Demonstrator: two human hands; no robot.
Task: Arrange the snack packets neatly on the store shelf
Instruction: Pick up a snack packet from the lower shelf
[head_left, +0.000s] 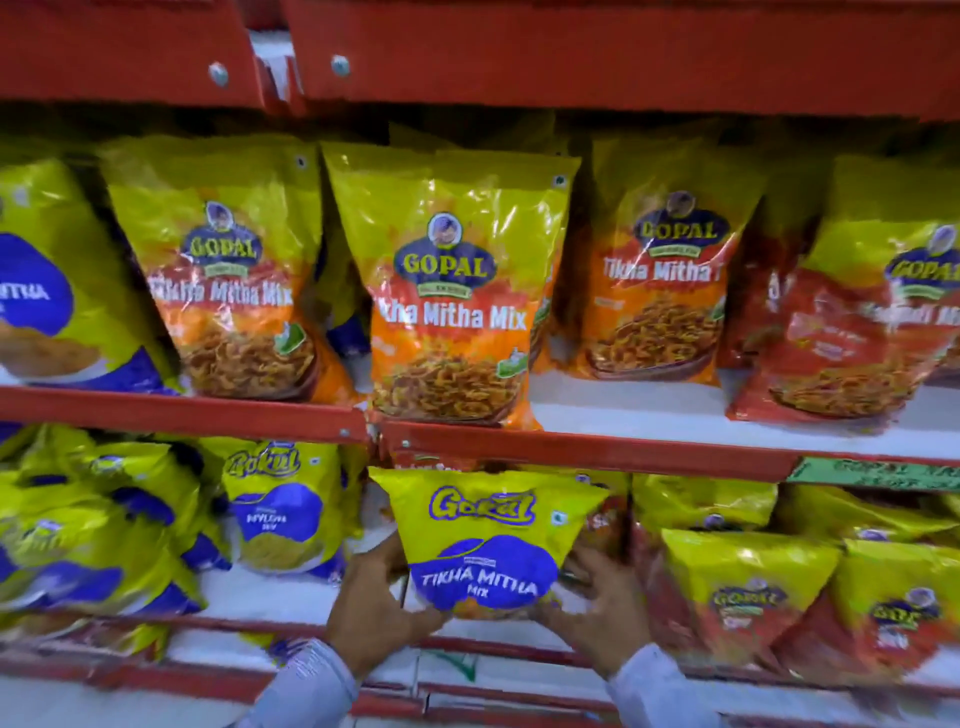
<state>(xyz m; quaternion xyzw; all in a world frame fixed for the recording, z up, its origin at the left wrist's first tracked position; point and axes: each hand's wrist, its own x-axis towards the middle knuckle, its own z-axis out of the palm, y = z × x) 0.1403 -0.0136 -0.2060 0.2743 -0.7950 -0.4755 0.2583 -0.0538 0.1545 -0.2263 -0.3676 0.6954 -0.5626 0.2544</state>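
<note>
A yellow and blue Tikha Mitha Mix packet (485, 540) stands upright at the middle of the lower shelf (291, 597). My left hand (376, 610) grips its lower left corner and my right hand (605, 610) grips its lower right corner. Behind it a red packet (431, 460) is partly hidden. On the upper shelf (649, 413) stand three yellow and orange Tikha Mitha Mix packets, the middle one (449, 291) leaning forward over the shelf edge.
Yellow and blue packets (93, 535) crowd the lower shelf's left, one upright (283, 509) beside the held packet. Yellow and red packets (743, 587) fill its right. A red shelf lip (571, 449) overhangs the held packet. White shelf surface shows at the upper right.
</note>
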